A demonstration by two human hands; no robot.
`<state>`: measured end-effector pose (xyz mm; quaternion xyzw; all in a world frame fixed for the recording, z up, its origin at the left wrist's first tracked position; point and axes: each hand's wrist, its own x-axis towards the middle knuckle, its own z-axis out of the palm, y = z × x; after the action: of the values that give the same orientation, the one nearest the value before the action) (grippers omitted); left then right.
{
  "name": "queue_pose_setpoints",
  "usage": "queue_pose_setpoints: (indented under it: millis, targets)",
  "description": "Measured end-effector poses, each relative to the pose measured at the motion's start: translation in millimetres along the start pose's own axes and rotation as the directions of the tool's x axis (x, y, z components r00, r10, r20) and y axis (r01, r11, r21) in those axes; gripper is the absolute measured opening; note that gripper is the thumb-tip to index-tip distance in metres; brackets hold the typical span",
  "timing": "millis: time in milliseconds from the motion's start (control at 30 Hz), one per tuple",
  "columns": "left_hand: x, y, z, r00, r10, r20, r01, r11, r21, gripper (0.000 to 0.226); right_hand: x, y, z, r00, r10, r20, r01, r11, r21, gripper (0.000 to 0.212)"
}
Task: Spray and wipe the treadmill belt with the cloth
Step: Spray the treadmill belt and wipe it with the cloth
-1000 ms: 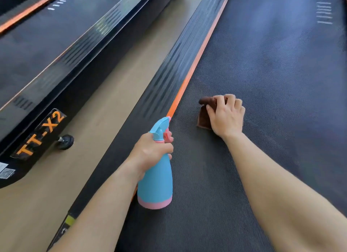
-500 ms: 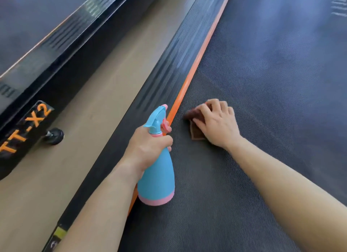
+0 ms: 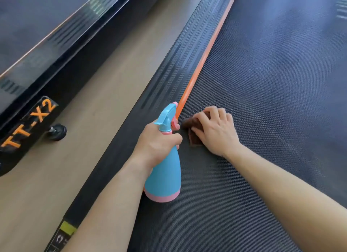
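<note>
Brown cloth (image 3: 193, 138) sits bunched under my right hand (image 3: 216, 132), fingers curled on it, on the belt (image 3: 272, 110). Just beside it, my left hand (image 3: 155, 144) grips the spray bottle (image 3: 165, 178). Wiping looks barely begun, and I judge the belt beyond both hands is left to do.

Sky-blue spray bottle (image 3: 163, 176) with pink base, collar and trigger in the fingers of the left hand (image 3: 157, 140); brown cloth (image 3: 195, 140) under the fingers of the right hand (image 3: 216, 133) on the dark grey, finely dotted belt (image 3: 262, 101) — an orange stripe (image 3: 202, 63) runs beyond the fingertips
</note>
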<state>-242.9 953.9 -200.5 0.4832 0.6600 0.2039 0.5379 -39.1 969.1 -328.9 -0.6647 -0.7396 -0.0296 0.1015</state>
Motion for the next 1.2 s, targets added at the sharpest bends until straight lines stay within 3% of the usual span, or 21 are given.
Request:
queue_pose_setpoints:
  millis: [133, 233, 300, 433, 500, 667, 767, 867, 933, 1000, 1100, 1200]
  targets:
    - [-3, 1, -2, 1.000, 0.000, 0.017, 0.001, 1.000, -0.016, 0.023, 66, 14, 5, 0.966, 0.254, 0.040, -0.253, 0.967, -0.015, 0.043]
    - [-4, 0, -5, 1.000, 0.005, 0.008, -0.005, 1.000, 0.010, 0.017, 81, 8, 8, 0.938, 0.341, 0.064, -0.340, 0.940, -0.021, 0.042]
    - [-4, -1, -6, 1.000, 0.011, 0.006, -0.011, 1.000, 0.008, 0.019, 61, -4, 8, 0.952, 0.305, 0.018, -0.305, 0.952, -0.002, 0.039]
    - [1, -3, -5, 0.999, 0.034, 0.017, -0.035, 0.999, 0.026, 0.018, 17, -12, 9, 0.999, 0.022, -0.038, -0.021, 1.000, 0.022, 0.039]
    - [3, -2, -4, 0.999, 0.050, 0.017, -0.051, 0.998, 0.041, 0.023, 27, -3, 8, 1.000, -0.007, -0.020, 0.007, 1.000, 0.016, 0.040]
    - [2, -2, -1, 0.999, 0.048, 0.021, -0.049, 0.998, 0.028, 0.020, 82, 3, 10, 0.957, 0.287, 0.033, -0.287, 0.958, -0.007, 0.040]
    - [2, -3, -2, 0.997, 0.072, 0.017, -0.072, 0.997, 0.034, 0.023, 78, -9, 9, 0.933, 0.356, 0.057, -0.357, 0.934, 0.010, 0.041]
    - [2, -3, -5, 0.997, 0.081, 0.012, -0.082, 0.996, 0.033, 0.019, 31, -24, 7, 0.980, 0.195, -0.039, -0.195, 0.981, 0.014, 0.039]
    - [4, -3, -7, 0.997, 0.075, -0.009, -0.074, 0.997, 0.021, 0.022, 7, -22, 5, 0.999, 0.009, -0.040, -0.007, 0.999, 0.043, 0.040]
    - [4, -3, -8, 0.998, 0.061, -0.020, -0.060, 0.998, 0.014, 0.024, 14, -9, 2, 0.998, -0.067, -0.018, 0.068, 0.997, 0.047, 0.042]
    - [4, -3, -6, 0.998, 0.058, -0.018, -0.057, 0.998, 0.013, 0.027, 58, 10, 6, 0.990, 0.143, -0.004, -0.143, 0.990, 0.014, 0.043]
    - [2, -3, -6, 0.997, 0.074, -0.033, -0.074, 0.997, -0.012, 0.029, 93, 13, 12, 0.926, 0.372, 0.064, -0.372, 0.928, -0.006, 0.042]
